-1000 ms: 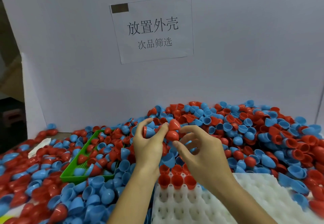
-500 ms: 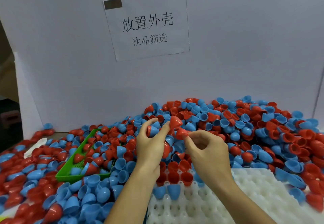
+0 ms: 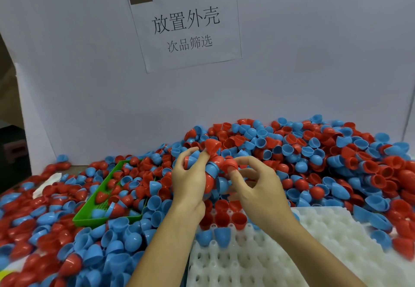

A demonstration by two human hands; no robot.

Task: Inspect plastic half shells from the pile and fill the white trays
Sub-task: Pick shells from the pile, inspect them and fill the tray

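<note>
Since the earlier frame both hands have kept their place over the tray's far edge, and the right one's fingers have opened out a little round its red shell. Green basket (image 3: pixel 89 216) lies at far left, half buried in the pile (image 3: pixel 314 152). Left hand (image 3: pixel 190 183) is curled round several shells, one pointed red shell (image 3: pixel 212 146) sticking up from its fingertips. Right hand (image 3: pixel 256 188) pinches a red shell (image 3: pixel 230 165) between thumb and fingers, rim facing the camera. White tray (image 3: pixel 258 262) lies directly below and toward the person, its far rows holding a few red and blue shells. Judging by that, the right hand is nearer the open cups, straight down from it.
</note>
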